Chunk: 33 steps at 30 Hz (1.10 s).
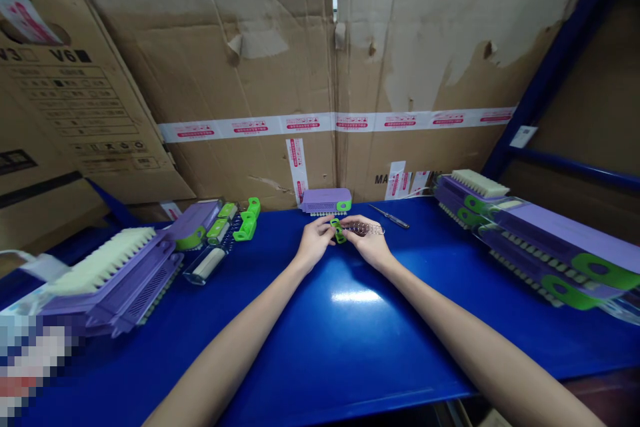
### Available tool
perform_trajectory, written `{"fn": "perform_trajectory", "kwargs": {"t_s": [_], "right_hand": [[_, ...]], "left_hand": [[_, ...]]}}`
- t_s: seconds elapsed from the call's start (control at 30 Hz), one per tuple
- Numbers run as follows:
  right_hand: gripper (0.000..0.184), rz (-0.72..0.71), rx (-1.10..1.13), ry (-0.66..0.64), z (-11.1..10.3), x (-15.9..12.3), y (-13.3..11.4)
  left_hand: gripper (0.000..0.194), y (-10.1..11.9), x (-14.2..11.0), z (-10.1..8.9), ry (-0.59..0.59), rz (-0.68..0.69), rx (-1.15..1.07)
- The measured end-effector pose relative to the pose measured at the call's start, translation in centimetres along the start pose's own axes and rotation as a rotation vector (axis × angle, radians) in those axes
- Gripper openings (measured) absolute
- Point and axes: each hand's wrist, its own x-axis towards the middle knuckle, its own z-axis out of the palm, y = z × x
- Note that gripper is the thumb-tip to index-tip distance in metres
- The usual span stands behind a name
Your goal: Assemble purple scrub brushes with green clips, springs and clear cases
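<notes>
In front of me, my left hand (315,240) pinches a small green plastic part (337,230) with cut-out openings. My right hand (369,240) is closed at the other side of that part. A thin metal coil spring (373,229) runs from the green part across my right hand, which has its fingers around it. Whether the spring is joined to the green part I cannot tell. Just beyond my hands lies a purple brush head (327,200) with a green end and pale bristles underneath. A screwdriver (390,216) rests to the right of it.
Purple brush parts (125,273) are piled at the left, beside green clips (247,220) and a clear-cased piece (206,265). More purple and green brushes (560,240) are stacked at the right. Cardboard (250,80) walls the back of the blue table (310,360); a blue metal post (555,47) stands right.
</notes>
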Motion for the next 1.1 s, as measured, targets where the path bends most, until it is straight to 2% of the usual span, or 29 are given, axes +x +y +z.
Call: {"fn": "perform_trajectory", "kwargs": {"t_s": [0.13,0.37,0.77,0.83,0.97,1.1], "right_hand": [[0.019,-0.009,-0.025,0.003,0.19,-0.12,0.17],[0.021,-0.008,-0.041,0.020,0.12,-0.07,0.27],[0.021,-0.016,-0.078,0.021,0.28,-0.23,0.39],[0.021,-0.039,-0.130,-0.015,0.17,-0.25,0.50],[0.025,-0.175,-0.345,-0.091,-0.26,-0.12,0.73],[0.027,-0.238,-0.473,-0.098,-0.60,-0.01,0.76]], "left_hand": [[0.039,-0.02,0.09,0.08,0.004,0.000,0.015],[0.052,0.06,0.12,-0.07,-0.036,-0.020,-0.010],[0.049,0.00,0.14,0.27,0.005,-0.027,0.061],[0.048,0.10,0.03,0.34,0.011,-0.024,0.061],[0.047,0.29,-0.08,0.37,0.003,-0.024,0.057],[0.045,0.32,0.02,0.12,-0.039,-0.020,0.044]]}}
